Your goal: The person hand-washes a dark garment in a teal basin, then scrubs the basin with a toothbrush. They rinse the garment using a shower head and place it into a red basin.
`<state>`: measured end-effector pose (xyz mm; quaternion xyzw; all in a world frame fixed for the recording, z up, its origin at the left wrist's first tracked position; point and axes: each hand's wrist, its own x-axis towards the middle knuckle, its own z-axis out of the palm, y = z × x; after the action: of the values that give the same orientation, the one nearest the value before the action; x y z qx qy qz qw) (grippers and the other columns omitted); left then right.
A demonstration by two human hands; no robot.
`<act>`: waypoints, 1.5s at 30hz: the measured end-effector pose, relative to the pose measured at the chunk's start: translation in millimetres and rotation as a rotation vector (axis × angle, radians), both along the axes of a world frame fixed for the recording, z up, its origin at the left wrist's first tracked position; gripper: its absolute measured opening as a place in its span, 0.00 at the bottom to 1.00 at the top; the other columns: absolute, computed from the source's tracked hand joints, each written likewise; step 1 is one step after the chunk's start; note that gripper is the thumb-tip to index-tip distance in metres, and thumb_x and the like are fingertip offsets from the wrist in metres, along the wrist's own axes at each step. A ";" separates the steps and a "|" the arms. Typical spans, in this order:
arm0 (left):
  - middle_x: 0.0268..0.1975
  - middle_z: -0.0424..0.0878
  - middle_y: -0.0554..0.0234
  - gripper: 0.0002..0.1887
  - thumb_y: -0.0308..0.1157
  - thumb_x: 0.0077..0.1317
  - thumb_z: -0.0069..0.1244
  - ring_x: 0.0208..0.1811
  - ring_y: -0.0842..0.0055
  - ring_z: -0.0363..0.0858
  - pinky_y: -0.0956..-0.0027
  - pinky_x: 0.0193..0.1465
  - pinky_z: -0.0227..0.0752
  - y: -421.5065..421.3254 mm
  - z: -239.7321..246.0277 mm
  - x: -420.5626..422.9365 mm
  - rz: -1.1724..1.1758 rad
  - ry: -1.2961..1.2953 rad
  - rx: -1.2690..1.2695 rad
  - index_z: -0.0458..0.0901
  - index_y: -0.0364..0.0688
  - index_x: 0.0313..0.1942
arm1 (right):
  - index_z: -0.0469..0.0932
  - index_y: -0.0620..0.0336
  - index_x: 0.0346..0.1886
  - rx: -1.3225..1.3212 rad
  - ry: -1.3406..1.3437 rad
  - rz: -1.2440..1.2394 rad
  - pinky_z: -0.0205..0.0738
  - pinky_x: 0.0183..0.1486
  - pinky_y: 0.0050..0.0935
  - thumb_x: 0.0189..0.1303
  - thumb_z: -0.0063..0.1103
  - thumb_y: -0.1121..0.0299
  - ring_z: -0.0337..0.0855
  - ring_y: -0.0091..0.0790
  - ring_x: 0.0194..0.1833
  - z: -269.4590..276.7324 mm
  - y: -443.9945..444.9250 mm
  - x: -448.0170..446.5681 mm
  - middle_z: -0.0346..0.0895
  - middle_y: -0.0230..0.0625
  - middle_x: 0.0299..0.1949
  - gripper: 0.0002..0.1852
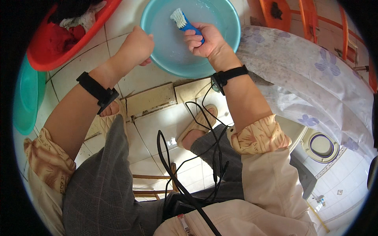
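A blue-handled scrubbing brush [184, 24] with pale bristles is gripped in my right hand [206, 39], over the teal basin [236, 32]. Its bristle end points up and to the left. Cloudy water [174, 50] fills the lower part of the basin. By the basin's left rim, my left hand [134, 45] is curled into a loose fist with its back turned up. I see nothing sticking out of it, though the palm side is hidden. Whether that hand touches the rim I cannot tell.
At upper left, a red basin [45, 56] holds dark and white cloth, beside a green basin [26, 100]. A flowered plastic sheet [295, 59] drapes over something at right, with orange slatted pieces [277, 14] behind. Black cables [189, 188] hang before my body. Floor tiles have a low ledge [150, 100].
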<state>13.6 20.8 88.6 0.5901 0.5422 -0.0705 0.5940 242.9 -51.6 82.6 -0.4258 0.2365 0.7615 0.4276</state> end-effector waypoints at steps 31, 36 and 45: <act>0.50 0.83 0.27 0.25 0.43 0.79 0.40 0.53 0.39 0.83 0.47 0.58 0.75 6.6 -10.6 -13.0 -0.377 0.000 0.239 0.77 0.24 0.52 | 0.80 0.67 0.53 0.395 -1.546 2.085 0.82 0.54 0.51 0.70 0.47 0.67 0.86 0.62 0.50 -16.6 -54.5 -9.4 0.85 0.60 0.47 0.17; 0.53 0.83 0.25 0.26 0.45 0.79 0.41 0.57 0.39 0.82 0.47 0.58 0.75 1.7 -16.2 -8.0 -0.128 0.015 0.210 0.77 0.24 0.53 | 0.79 0.63 0.58 0.344 -1.683 1.601 0.80 0.56 0.54 0.75 0.43 0.60 0.85 0.61 0.52 -29.4 -22.9 -75.2 0.84 0.58 0.49 0.21; 0.47 0.84 0.30 0.25 0.44 0.82 0.38 0.48 0.46 0.86 0.49 0.51 0.76 -2.7 -21.7 -12.0 -0.200 0.074 0.256 0.76 0.23 0.51 | 0.80 0.59 0.57 0.375 -1.531 1.309 0.80 0.42 0.46 0.77 0.41 0.55 0.85 0.54 0.39 -40.5 14.8 -2.7 0.86 0.52 0.43 0.22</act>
<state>1.6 18.1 67.0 0.7090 0.5069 -0.0813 0.4835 240.2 -36.8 42.1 -0.7698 -0.5017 0.3940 0.0242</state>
